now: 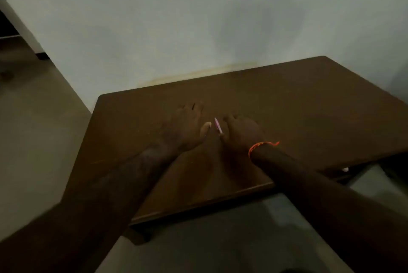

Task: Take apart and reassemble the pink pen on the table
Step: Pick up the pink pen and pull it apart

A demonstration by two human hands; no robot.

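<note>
The left hand [187, 127] is lying flat on the brown table [309, 100], fingers spread and holding nothing, thumb pointing toward the pink pen [218, 125]. The pen is sitting on the tabletop between both hands, looking to be in one piece — so I'd guess the take-apart step is only starting. The right hand [242, 132], with an orange wrist thread [257, 146], is just beside the pen; can't tell if its fingers are touching it — too dark. I'd pin one end and twist, keeping small parts from rolling.
</note>
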